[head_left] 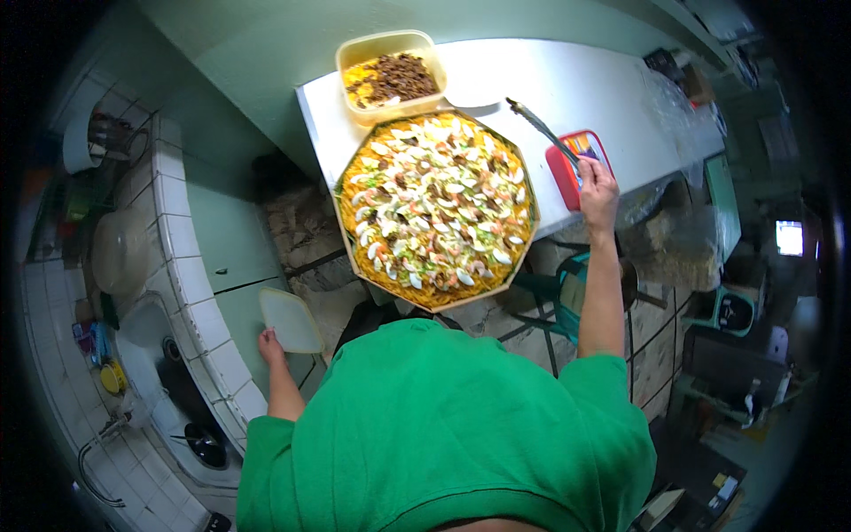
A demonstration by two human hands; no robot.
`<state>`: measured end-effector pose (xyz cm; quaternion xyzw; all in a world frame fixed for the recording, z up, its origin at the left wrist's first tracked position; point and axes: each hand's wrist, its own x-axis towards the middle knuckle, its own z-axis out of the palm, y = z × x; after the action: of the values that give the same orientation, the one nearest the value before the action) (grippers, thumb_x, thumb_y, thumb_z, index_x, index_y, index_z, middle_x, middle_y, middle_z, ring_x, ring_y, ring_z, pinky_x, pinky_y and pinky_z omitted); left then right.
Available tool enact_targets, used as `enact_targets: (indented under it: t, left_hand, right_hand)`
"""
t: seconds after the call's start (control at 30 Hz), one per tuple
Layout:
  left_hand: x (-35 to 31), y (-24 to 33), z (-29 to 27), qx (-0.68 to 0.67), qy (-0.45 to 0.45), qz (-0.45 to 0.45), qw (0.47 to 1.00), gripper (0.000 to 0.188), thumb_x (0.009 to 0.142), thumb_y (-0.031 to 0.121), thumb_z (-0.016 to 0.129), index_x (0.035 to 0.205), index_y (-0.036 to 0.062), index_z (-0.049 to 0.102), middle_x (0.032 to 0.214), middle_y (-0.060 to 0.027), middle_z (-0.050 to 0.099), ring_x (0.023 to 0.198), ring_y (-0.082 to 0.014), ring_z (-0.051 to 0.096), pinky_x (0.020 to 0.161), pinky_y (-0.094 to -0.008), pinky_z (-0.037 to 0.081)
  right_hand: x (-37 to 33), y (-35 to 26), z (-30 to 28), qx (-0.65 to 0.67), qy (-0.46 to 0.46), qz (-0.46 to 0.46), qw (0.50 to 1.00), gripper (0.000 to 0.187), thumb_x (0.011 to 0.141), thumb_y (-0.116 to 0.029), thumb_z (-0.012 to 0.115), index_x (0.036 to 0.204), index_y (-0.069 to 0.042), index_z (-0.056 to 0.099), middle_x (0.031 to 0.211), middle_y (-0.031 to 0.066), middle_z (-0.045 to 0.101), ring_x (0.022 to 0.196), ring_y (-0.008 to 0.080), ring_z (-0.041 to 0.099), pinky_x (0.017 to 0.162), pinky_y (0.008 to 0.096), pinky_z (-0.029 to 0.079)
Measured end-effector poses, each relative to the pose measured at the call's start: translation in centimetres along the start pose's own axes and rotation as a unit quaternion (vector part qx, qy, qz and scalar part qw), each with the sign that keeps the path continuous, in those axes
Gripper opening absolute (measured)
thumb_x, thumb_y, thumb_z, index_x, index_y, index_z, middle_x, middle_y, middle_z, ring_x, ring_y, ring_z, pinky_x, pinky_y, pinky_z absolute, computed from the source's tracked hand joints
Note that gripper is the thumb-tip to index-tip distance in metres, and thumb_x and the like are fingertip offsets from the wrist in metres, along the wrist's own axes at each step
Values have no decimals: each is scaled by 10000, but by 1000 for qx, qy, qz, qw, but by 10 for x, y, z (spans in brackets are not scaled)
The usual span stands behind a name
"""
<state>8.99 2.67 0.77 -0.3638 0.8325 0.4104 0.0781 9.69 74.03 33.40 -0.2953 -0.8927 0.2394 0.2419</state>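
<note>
In my right hand (597, 191), closed at the far right of the table, is a pair of dark tongs (542, 125), their tips pointing up and left. Beneath that hand lies a red plastic container (562, 180) with a coloured patch on it. Low at my left side, the fingers of my left hand (270, 344) grip the edge of a pale translucent lid (291, 321). Before me a large octagonal tray (353, 266) is heaped with orange noodles (434, 204) topped with egg slices, shrimp and chopped greens. Behind it stands a yellowish tub (386, 113) with dark brown bits in it.
The tray overhangs the near edge of the white table (496, 66). To my left runs a tiled counter (191, 266) with a sink (155, 355) and a faucet (97, 434). A teal chair (572, 293) stands below the table at the right. Plastic bags (678, 115) crowd the table's right end.
</note>
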Motion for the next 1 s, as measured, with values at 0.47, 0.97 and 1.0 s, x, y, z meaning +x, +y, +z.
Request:
enact_targets:
  t: [0.47,0.97,1.0]
  left_hand:
    - [-52,13,19,-111,-4,-58,992,204,919,238,625,1001,52,641,951,-77,651,839,-180,588,740,-339,491]
    - [-59,-10,27,-116,-14,-58,991,153,912,208,623,974,70,639,947,-52,645,854,-179,563,770,-349,472]
    - [-58,-8,26,-115,-7,-72,991,150,914,209,621,967,69,636,941,-53,644,850,-180,561,769,-350,469]
  right_hand:
    - [-158,61,-54,20,-72,-2,997,171,913,-195,605,974,-57,685,893,137,657,833,318,645,725,376,495]
    - [-141,37,-44,29,-62,-33,997,186,929,-198,585,964,-46,688,831,123,639,747,308,634,656,381,481]
    - [-127,31,-41,67,-66,-9,996,196,934,-184,578,972,-26,688,826,144,638,742,302,629,668,366,475]
